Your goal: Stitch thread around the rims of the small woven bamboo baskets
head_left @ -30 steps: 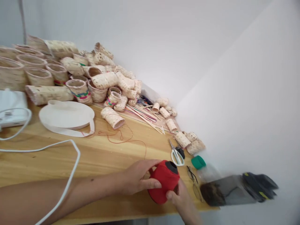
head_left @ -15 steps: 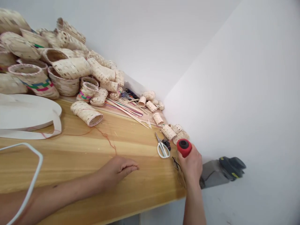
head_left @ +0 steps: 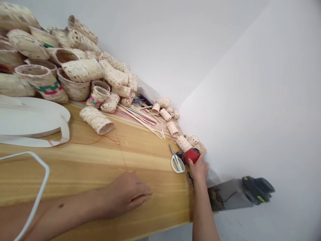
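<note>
red thread spool [head_left: 192, 156] is just right of the white-handled scissors [head_left: 177, 164], right hand [head_left: 200, 169] curled around its side, left hand [head_left: 129, 193] fingertips pinched, contents unclear; likely light, firm, best gripped by its flanks.

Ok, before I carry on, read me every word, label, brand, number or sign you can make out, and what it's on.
Nothing legible in this view.
Yellow marks on the dark cap of the bottle: too small and blurred to read; I can't tell whether they are letters.
Red cone, scissors, white roll: no lettering visible.
</note>
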### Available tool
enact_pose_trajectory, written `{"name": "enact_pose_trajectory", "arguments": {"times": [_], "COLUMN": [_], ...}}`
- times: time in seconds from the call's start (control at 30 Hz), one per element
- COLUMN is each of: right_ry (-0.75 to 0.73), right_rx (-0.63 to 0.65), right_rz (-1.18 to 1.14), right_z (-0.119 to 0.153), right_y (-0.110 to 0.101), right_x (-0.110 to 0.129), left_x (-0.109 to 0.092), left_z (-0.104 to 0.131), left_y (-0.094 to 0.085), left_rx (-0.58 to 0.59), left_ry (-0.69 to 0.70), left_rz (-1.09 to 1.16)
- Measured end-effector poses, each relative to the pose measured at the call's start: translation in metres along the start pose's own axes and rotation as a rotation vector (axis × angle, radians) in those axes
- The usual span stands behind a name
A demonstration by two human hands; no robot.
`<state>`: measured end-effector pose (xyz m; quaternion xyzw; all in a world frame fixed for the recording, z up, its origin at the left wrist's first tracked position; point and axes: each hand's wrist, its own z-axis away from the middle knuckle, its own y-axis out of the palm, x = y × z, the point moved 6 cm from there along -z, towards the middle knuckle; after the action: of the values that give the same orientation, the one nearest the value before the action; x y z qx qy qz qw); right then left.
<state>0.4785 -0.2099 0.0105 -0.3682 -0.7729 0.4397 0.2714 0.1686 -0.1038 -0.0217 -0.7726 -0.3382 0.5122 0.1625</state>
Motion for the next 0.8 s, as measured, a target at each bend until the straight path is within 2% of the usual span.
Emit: {"name": "enact_pose_trajectory", "arguments": {"times": [0.1, 0.2, 0.23, 0.3, 0.33, 0.43, 0.5, 0.57, 0.63, 0.73, 0.8], "right_ry": [-0.072, -0.169, -0.257, -0.459, -0.543, -0.832, -0.898, -0.849, -0.739, -0.556, -0.436], "right_rx": [-0.055, -0.067, 0.006, 0.290, 0.381, 0.530, 0.537, 0.499, 0.424, 0.311, 0.243], "right_rz": [-0.047, -0.147, -0.262, -0.485, -0.545, -0.659, -0.699, -0.716, -0.731, -0.717, -0.671], "right_z": [0.004, 0.024, 0.036, 0.068, 0.085, 0.125, 0.130, 0.119, 0.101, 0.075, 0.062], "right_y": [-0.013, -0.029, -0.032, -0.035, -0.039, -0.060, -0.072, -0.079, -0.081, -0.076, -0.067], "right_x": [0.008, 0.027, 0.039, 0.067, 0.079, 0.112, 0.120, 0.120, 0.113, 0.099, 0.090], "left_x": [-0.013, -0.017, -0.017, -0.016, -0.016, -0.018, -0.022, -0.025, -0.024, -0.020, -0.011], "left_z": [0.000, 0.002, 0.003, 0.004, 0.003, -0.002, -0.007, -0.008, -0.001, 0.026, 0.053], "left_y": [0.003, 0.000, -0.001, -0.003, -0.003, -0.007, -0.012, -0.023, -0.042, -0.074, -0.100], "left_rx": [0.121, 0.109, 0.092, 0.049, 0.032, 0.010, 0.022, 0.055, 0.074, 0.121, 0.051], "left_ry": [0.094, 0.120, 0.118, 0.104, 0.088, 0.046, 0.029, 0.004, -0.048, -0.136, -0.233], "left_rz": [-0.162, -0.201, -0.209, -0.225, -0.229, -0.206, -0.186, -0.163, -0.130, -0.108, -0.178]}}
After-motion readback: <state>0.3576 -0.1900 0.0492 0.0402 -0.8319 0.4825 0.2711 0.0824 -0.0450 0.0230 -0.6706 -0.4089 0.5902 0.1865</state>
